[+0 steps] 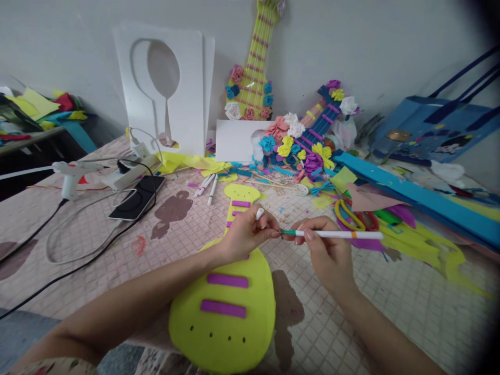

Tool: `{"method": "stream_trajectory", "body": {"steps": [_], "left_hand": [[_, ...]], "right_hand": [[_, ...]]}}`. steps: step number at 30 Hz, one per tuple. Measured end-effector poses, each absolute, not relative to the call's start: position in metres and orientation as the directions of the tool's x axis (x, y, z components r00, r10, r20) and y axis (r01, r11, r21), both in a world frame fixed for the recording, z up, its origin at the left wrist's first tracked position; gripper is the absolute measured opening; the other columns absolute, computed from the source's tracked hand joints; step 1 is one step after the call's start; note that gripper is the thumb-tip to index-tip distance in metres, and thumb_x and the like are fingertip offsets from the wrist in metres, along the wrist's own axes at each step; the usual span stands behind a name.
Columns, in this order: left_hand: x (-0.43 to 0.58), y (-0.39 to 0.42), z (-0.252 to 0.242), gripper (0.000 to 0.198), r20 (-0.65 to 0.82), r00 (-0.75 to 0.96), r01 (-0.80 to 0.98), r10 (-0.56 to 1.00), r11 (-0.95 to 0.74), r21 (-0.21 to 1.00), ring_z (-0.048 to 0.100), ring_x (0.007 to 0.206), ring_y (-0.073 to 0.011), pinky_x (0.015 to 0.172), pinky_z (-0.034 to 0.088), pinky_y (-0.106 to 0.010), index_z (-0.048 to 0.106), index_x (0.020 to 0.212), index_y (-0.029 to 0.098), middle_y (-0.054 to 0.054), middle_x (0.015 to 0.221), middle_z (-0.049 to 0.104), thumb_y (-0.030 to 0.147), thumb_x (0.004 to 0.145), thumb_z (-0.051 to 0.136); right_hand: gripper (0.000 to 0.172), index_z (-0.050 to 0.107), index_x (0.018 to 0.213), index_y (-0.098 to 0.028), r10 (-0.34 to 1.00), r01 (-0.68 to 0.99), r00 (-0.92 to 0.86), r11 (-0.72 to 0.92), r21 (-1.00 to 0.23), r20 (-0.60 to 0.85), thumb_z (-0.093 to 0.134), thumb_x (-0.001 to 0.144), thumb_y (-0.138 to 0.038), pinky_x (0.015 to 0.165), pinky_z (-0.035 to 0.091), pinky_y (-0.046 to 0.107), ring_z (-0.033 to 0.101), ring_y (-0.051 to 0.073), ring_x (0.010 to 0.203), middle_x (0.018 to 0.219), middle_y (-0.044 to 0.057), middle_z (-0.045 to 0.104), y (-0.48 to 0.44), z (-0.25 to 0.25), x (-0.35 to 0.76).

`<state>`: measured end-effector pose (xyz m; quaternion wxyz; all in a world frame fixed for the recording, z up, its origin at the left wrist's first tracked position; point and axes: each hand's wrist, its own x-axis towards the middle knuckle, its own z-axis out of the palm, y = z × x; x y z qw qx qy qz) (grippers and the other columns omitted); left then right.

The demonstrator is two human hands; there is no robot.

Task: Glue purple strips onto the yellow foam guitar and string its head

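My right hand (332,255) grips a slim white marker (347,235) with an orange band and a green front end. The marker lies nearly level, its tip pointing left. My left hand (246,234) is closed, its thumb and finger pinched at the marker's green tip; whether anything else sits in that pinch is hidden. A small white round-ended piece, like a marker cap (260,213), sticks up between its fingers. Beneath my left hand lies a yellow guitar-shaped cutout (234,354) with purple strips (223,308) across it and several small dark holes near its bottom edge.
Left are a glue gun (72,179), phone (137,198), power strip (127,174) and loose cables. White boards (191,88) and flower-trimmed guitars (255,67) lean on the wall. Scissors (349,216), paper scraps (414,245) and a blue bag (433,127) are right. White markers (213,189) lie beyond the cutout.
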<state>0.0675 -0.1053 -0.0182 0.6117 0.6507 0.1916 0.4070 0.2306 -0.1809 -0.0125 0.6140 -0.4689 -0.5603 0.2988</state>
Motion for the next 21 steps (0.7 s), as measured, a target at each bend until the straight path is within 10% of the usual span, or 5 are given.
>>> {"method": "stream_trajectory", "body": {"steps": [6,12,21], "left_hand": [[0.06,-0.081,-0.011,0.03,0.283,0.531,0.053,0.798,-0.365,0.929,0.063,0.075,-0.0127,0.068,0.049,-0.025,0.031,0.071,0.02,-0.001,0.078,0.063,0.012,0.077,0.059],[0.069,-0.057,-0.008,0.011,0.114,0.59,0.655,0.799,-0.557,0.51,0.061,0.067,-0.0153,0.061,0.043,-0.025,0.046,0.076,0.019,-0.002,0.075,0.065,0.011,0.078,0.054],[0.095,-0.053,-0.006,0.009,0.107,0.616,0.73,0.78,-0.617,0.295,0.063,0.078,-0.0196,0.067,0.045,-0.028,0.053,0.091,0.018,-0.006,0.086,0.066,0.017,0.084,0.048]], "right_hand": [[0.008,0.058,0.082,-0.02,0.846,0.068,0.357,0.399,-0.914,0.396,0.056,0.088,-0.026,0.063,0.052,0.032,0.064,0.014,0.068,0.068,-0.003,0.057,-0.173,-0.011,0.243],[0.009,0.059,0.081,-0.02,0.835,-0.009,0.423,0.393,-0.919,0.353,0.057,0.087,-0.026,0.064,0.053,0.034,0.062,0.014,0.066,0.066,-0.003,0.057,-0.166,-0.011,0.252],[0.009,0.058,0.081,-0.02,0.819,0.018,0.447,0.395,-0.919,0.361,0.058,0.086,-0.028,0.063,0.053,0.033,0.062,0.014,0.063,0.064,-0.004,0.057,-0.164,-0.012,0.257]]}}
